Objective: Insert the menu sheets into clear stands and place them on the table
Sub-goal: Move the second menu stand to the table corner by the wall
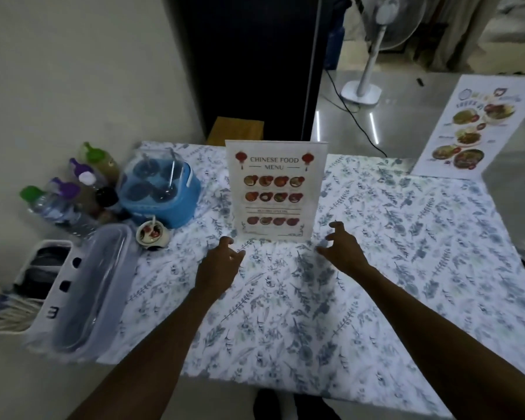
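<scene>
A clear stand (275, 189) holding a "Chinese Food Menu" sheet stands upright at the middle back of the floral-clothed table (406, 244). My left hand (220, 262) hovers just in front of the stand's lower left corner, fingers loosely curled and holding nothing. By the lower right corner, my right hand (343, 247) has its fingers spread and is also empty. Whether either hand touches the stand's base is unclear. A second menu sheet (473, 128) with food pictures lies at the table's far right corner, partly over the edge.
On the left sit several bottles (70, 195), a blue lidded condiment caddy (161, 189), a small bowl (151, 233) and a clear plastic container (91, 286) on a white basket. A standing fan (376, 47) and its cable are on the floor behind the table.
</scene>
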`<state>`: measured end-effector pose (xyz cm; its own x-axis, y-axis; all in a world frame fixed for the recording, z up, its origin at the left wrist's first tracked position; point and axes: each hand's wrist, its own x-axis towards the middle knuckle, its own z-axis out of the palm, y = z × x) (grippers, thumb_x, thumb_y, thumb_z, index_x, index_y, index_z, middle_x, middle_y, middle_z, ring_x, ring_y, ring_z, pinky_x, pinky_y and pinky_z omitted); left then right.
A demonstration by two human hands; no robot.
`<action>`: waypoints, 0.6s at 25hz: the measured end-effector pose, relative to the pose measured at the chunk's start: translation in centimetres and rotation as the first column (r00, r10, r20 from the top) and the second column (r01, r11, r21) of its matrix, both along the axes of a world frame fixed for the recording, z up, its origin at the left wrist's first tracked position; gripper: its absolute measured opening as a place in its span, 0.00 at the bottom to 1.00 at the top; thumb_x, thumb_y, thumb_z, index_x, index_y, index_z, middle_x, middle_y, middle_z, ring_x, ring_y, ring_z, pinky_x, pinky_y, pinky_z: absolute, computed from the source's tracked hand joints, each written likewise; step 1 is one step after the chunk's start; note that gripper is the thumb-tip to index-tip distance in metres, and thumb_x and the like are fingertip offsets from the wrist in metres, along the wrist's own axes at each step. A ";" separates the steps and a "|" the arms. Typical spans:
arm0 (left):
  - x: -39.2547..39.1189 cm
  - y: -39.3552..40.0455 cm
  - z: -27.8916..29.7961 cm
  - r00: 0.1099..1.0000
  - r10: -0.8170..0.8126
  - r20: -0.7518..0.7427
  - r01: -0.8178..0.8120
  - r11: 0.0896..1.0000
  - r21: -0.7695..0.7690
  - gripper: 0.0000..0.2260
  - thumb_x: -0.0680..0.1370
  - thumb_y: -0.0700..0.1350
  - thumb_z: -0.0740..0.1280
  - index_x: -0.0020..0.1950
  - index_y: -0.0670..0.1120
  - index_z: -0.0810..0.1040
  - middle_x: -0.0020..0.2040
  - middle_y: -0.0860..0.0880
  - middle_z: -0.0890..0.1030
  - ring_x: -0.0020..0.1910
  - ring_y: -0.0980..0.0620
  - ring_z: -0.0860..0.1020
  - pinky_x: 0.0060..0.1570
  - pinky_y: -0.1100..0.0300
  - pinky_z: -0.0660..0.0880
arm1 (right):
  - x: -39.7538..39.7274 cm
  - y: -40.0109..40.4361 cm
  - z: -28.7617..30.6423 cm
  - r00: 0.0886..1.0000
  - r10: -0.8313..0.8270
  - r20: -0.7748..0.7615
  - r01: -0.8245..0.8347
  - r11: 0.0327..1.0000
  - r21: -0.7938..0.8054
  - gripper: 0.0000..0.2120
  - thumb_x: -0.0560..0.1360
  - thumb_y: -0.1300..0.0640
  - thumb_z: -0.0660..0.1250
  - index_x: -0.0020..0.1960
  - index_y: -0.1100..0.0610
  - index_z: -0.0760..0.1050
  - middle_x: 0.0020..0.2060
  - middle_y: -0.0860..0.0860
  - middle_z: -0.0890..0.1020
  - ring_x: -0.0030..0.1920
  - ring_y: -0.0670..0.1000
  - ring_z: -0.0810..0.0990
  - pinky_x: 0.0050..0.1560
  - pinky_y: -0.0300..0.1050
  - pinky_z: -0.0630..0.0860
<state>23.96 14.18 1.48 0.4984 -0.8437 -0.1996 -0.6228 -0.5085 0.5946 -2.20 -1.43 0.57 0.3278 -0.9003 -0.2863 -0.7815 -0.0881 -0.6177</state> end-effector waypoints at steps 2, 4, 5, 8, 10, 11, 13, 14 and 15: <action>1.4 0.3 0.2 1.000 0.017 0.015 -0.017 1.000 -0.014 0.19 0.80 0.56 0.67 0.65 0.47 0.73 0.55 0.49 0.86 0.54 0.44 0.84 0.53 0.50 0.79 | 0.8 -0.1 0.1 1.000 -0.001 0.003 0.001 1.000 -0.004 0.37 0.71 0.54 0.76 0.72 0.61 0.61 0.58 0.61 0.81 0.57 0.61 0.81 0.53 0.53 0.77; 2.6 -0.3 0.3 0.999 0.043 -0.002 -0.043 0.999 -0.026 0.20 0.79 0.56 0.67 0.66 0.46 0.72 0.56 0.48 0.86 0.55 0.45 0.84 0.53 0.50 0.79 | 1.5 -0.5 0.0 1.000 0.000 0.000 0.000 1.000 -0.012 0.38 0.70 0.52 0.77 0.72 0.61 0.61 0.61 0.61 0.80 0.56 0.61 0.81 0.55 0.56 0.79; 3.0 -0.9 0.4 0.998 0.056 -0.021 -0.057 0.998 -0.025 0.21 0.78 0.56 0.69 0.66 0.46 0.72 0.57 0.48 0.85 0.55 0.46 0.84 0.53 0.50 0.79 | 1.9 -0.8 -0.1 1.000 0.003 -0.003 -0.003 1.000 -0.022 0.38 0.70 0.52 0.77 0.72 0.60 0.61 0.61 0.61 0.80 0.56 0.61 0.82 0.55 0.57 0.79; 3.9 -3.2 0.9 0.989 0.087 -0.116 -0.092 0.995 -0.036 0.29 0.73 0.55 0.76 0.68 0.46 0.72 0.62 0.47 0.81 0.56 0.46 0.82 0.56 0.48 0.79 | 3.0 -1.7 0.1 1.000 -0.006 0.028 0.007 1.000 -0.025 0.35 0.70 0.54 0.76 0.70 0.57 0.63 0.61 0.59 0.80 0.55 0.58 0.83 0.53 0.55 0.80; 3.9 -4.6 1.1 0.986 0.085 -0.144 -0.096 0.993 -0.073 0.33 0.70 0.55 0.79 0.70 0.46 0.71 0.65 0.47 0.80 0.60 0.45 0.80 0.59 0.45 0.78 | 3.5 -2.0 -0.1 0.998 0.023 0.065 -0.021 0.999 -0.031 0.29 0.72 0.55 0.74 0.68 0.55 0.65 0.60 0.57 0.81 0.49 0.56 0.84 0.50 0.55 0.82; 3.9 -5.3 1.2 0.986 0.081 -0.147 -0.096 0.991 -0.093 0.33 0.70 0.54 0.79 0.70 0.46 0.71 0.65 0.47 0.80 0.61 0.45 0.80 0.60 0.45 0.78 | 3.7 -2.1 -0.3 0.996 0.040 0.081 -0.038 0.999 -0.030 0.26 0.73 0.55 0.73 0.67 0.55 0.67 0.59 0.57 0.82 0.48 0.56 0.85 0.49 0.56 0.83; 3.3 -6.7 1.3 0.981 0.072 -0.181 -0.097 0.986 -0.133 0.30 0.71 0.52 0.79 0.69 0.46 0.73 0.65 0.46 0.82 0.61 0.46 0.81 0.59 0.50 0.78 | 3.8 -2.4 -0.7 0.996 0.063 0.068 -0.061 0.998 -0.033 0.21 0.76 0.54 0.70 0.66 0.56 0.70 0.58 0.57 0.83 0.49 0.56 0.85 0.49 0.56 0.83; 2.9 -7.3 1.3 0.979 0.069 -0.194 -0.099 0.983 -0.152 0.28 0.72 0.51 0.78 0.68 0.46 0.75 0.64 0.46 0.83 0.60 0.47 0.82 0.56 0.53 0.79 | 3.8 -2.7 -0.8 0.997 0.065 0.051 -0.063 0.997 -0.040 0.19 0.77 0.53 0.68 0.66 0.57 0.72 0.57 0.56 0.84 0.50 0.56 0.85 0.50 0.55 0.82; 2.5 -7.9 1.4 0.978 0.067 -0.198 -0.101 0.980 -0.172 0.25 0.73 0.51 0.78 0.66 0.45 0.76 0.62 0.46 0.84 0.58 0.48 0.83 0.53 0.55 0.78 | 3.7 -3.0 -0.8 0.997 0.064 0.041 -0.062 0.997 -0.042 0.17 0.78 0.53 0.67 0.65 0.57 0.74 0.56 0.56 0.84 0.51 0.56 0.84 0.51 0.54 0.82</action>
